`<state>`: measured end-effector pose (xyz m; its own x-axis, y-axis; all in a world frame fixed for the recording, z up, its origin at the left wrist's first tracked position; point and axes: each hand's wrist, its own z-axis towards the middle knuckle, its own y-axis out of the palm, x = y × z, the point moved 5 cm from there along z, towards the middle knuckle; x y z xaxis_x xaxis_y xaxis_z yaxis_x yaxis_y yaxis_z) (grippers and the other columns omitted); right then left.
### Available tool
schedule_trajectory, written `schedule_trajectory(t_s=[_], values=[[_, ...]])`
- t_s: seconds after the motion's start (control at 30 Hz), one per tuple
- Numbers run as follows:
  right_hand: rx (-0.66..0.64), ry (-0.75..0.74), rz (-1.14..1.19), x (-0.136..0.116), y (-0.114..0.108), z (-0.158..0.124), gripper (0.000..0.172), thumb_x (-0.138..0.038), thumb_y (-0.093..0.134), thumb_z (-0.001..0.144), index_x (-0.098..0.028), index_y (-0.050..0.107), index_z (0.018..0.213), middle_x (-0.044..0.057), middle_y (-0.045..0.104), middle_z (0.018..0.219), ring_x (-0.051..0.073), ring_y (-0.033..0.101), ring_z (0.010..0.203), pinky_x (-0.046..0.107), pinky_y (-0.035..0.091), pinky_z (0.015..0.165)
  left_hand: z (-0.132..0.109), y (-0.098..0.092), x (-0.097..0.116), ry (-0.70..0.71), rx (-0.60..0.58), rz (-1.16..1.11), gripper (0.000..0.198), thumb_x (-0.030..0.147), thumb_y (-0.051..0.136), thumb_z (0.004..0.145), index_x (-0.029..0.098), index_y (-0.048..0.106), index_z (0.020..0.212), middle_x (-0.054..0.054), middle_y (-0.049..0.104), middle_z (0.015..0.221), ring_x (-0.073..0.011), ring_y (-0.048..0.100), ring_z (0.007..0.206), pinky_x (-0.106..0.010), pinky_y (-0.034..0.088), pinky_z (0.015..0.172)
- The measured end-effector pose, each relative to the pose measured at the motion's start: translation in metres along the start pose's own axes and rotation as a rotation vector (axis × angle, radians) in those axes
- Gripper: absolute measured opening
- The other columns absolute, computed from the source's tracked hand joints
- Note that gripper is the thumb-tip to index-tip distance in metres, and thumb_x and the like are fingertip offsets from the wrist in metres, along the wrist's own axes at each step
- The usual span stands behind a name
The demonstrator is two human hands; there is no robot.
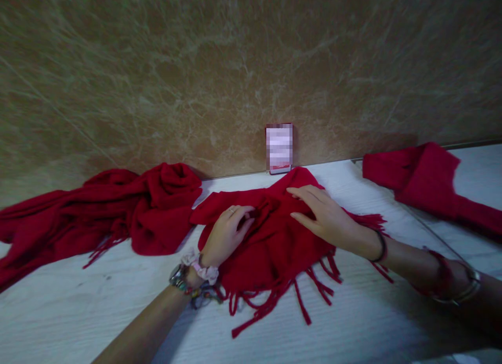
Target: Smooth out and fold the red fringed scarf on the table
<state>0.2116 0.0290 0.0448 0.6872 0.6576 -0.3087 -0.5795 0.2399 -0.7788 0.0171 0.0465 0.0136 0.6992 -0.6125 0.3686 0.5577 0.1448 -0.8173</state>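
Note:
A red fringed scarf (270, 254) lies loosely folded on the pale wood-grain surface in front of me, its tassels pointing towards me. Over its left part rests my left hand (229, 230), fingers loosely bent and a gap showing between thumb and forefinger; no cloth is visibly gripped. My right hand (321, 215) lies over the upper right part, fingers stretched out and thumb apart. Beside the left hand, a second bunched length of red cloth (164, 212) with fringe spreads to the left edge.
A phone-like device (279, 148) with a blurred screen leans upright against the brown marble-patterned wall (219, 81), just behind the scarf. More folded red cloth (415, 181) lies at the right. A seam (427, 233) crosses the pale surface (98, 311) there.

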Motion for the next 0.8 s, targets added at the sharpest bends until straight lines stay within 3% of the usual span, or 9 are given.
schedule_trajectory(t_s=[0.13,0.23,0.43,0.53,0.63,0.73,0.8], values=[[-0.02,-0.038,-0.028,-0.006,0.0,0.0,0.022,-0.021,0.043,0.084,-0.016,0.056,0.101,0.007,0.062,0.092,0.018,0.053,0.085,0.036,0.039,0.08,0.0,0.0,0.003,0.006,0.034,0.018,0.019,0.022,0.047,0.081,0.019,0.053,0.098,-0.003,0.055,0.084,-0.0164,0.051,0.081,-0.031,0.044,0.076],[0.036,-0.054,-0.03,-0.007,-0.006,0.001,0.017,-0.019,0.045,0.084,-0.016,0.061,0.087,0.005,0.063,0.082,0.016,0.053,0.076,0.031,0.038,0.075,0.001,0.001,0.003,0.01,0.064,0.038,0.022,0.024,0.052,0.079,0.02,0.052,0.1,-0.005,0.051,0.095,-0.0182,0.048,0.09,-0.033,0.042,0.081],[0.03,-0.034,-0.036,-0.006,-0.007,0.002,0.014,-0.023,0.049,0.083,-0.016,0.061,0.085,0.003,0.064,0.079,0.015,0.054,0.074,0.029,0.036,0.073,0.004,-0.002,0.005,0.026,0.125,0.048,0.006,0.019,0.05,0.079,0.018,0.055,0.082,-0.004,0.048,0.092,-0.0178,0.046,0.089,-0.033,0.04,0.082],[0.035,-0.035,-0.051,-0.007,-0.01,0.004,0.013,-0.022,0.049,0.082,-0.016,0.06,0.079,0.003,0.064,0.076,0.014,0.054,0.071,0.029,0.036,0.072,0.004,-0.004,0.005,0.015,0.15,0.046,0.007,0.018,0.046,0.081,0.018,0.053,0.078,-0.004,0.048,0.091,-0.0174,0.047,0.088,-0.033,0.041,0.081],[0.052,-0.014,-0.073,-0.006,-0.015,0.006,0.011,-0.02,0.05,0.081,-0.016,0.059,0.077,0.003,0.063,0.075,0.014,0.054,0.071,0.028,0.035,0.072,0.003,-0.002,0.001,-0.005,0.139,0.074,0.008,0.019,0.047,0.081,0.018,0.052,0.087,-0.006,0.048,0.096,-0.0182,0.046,0.093,-0.034,0.039,0.084],[0.044,-0.003,-0.084,-0.004,-0.018,0.007,0.009,-0.019,0.049,0.081,-0.017,0.057,0.077,0.002,0.062,0.075,0.015,0.053,0.072,0.029,0.035,0.072,0.002,0.0,-0.007,-0.051,0.141,0.13,0.037,0.025,0.056,0.076,0.017,0.045,0.11,-0.009,0.046,0.11,-0.0217,0.042,0.103,-0.037,0.037,0.089],[0.037,-0.01,-0.089,-0.003,-0.018,0.007,0.008,-0.018,0.049,0.08,-0.017,0.056,0.077,0.002,0.061,0.075,0.015,0.053,0.072,0.029,0.035,0.071,0.002,0.002,-0.01,-0.068,0.132,0.138,0.043,0.025,0.058,0.075,0.017,0.042,0.115,-0.009,0.049,0.109,-0.0218,0.044,0.101,-0.036,0.038,0.087]])
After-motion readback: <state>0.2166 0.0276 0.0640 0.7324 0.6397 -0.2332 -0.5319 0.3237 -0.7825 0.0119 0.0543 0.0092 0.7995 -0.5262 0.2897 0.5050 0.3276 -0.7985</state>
